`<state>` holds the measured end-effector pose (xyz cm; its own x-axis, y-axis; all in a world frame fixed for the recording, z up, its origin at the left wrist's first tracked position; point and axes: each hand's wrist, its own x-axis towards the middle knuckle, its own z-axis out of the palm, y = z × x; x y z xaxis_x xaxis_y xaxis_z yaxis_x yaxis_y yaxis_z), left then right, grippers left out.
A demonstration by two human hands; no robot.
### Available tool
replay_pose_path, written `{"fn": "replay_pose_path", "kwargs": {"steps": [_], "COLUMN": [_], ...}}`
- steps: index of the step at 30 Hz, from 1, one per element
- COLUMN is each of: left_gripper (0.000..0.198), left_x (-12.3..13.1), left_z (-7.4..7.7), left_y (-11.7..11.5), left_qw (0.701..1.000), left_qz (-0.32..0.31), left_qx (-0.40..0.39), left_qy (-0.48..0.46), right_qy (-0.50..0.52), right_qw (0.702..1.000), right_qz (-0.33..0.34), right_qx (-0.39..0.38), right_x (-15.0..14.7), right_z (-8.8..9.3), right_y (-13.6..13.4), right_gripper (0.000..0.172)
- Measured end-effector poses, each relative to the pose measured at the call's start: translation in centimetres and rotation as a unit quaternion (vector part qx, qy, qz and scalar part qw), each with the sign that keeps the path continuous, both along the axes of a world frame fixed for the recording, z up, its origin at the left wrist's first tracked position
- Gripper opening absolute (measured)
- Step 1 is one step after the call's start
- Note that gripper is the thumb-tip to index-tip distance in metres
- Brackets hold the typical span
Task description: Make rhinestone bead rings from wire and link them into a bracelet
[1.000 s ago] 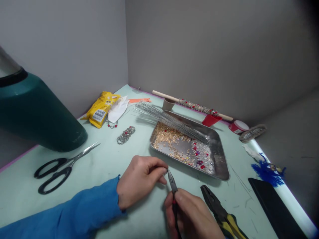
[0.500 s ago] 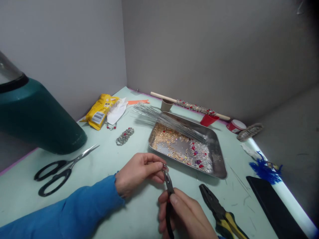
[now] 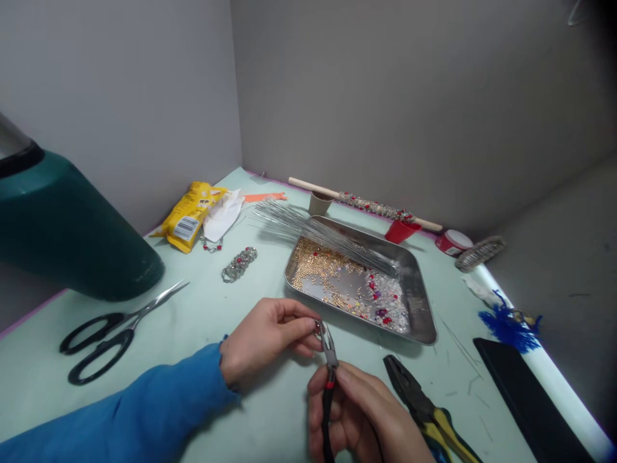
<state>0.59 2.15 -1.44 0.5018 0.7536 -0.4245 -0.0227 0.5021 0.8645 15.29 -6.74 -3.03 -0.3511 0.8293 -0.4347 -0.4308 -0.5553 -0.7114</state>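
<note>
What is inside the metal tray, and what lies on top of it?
The metal tray holds gold beads and clear and red ones. A bundle of wires lies across its far rim, covering some of the floor beneath.

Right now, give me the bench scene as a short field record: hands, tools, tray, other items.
left hand: pinches a small beaded piece at the plier tips
right hand: grips small pliers, tips on that piece
tray: metal, holds gold, clear and red beads; wire bundle lies across its far edge
spare pliers: yellow-handled, flat on table right of the right hand
scissors: black-handled, lying at left
beaded strip: on table, left of tray
snack packet: yellow, far left corner
</note>
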Motion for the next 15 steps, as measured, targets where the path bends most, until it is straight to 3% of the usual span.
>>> {"fn": "replay_pose_path", "kwargs": {"steps": [9,15], "left_gripper": [0.018,0.018], "left_x": [0.01,0.02], "left_z": [0.12,0.31], "left_y": [-0.30,-0.34], "left_qw": [0.988,0.991], "left_qz": [0.002,-0.004], "left_qx": [0.134,0.127], "left_qy": [0.071,0.046], "right_qy": [-0.017,-0.027], "right_qw": [1.000,1.000], "right_qz": [0.001,-0.001], "right_qx": [0.003,0.004], "right_x": [0.09,0.03], "right_z": [0.11,0.18], "right_y": [0.03,-0.19], "right_gripper": [0.031,0.032]}}
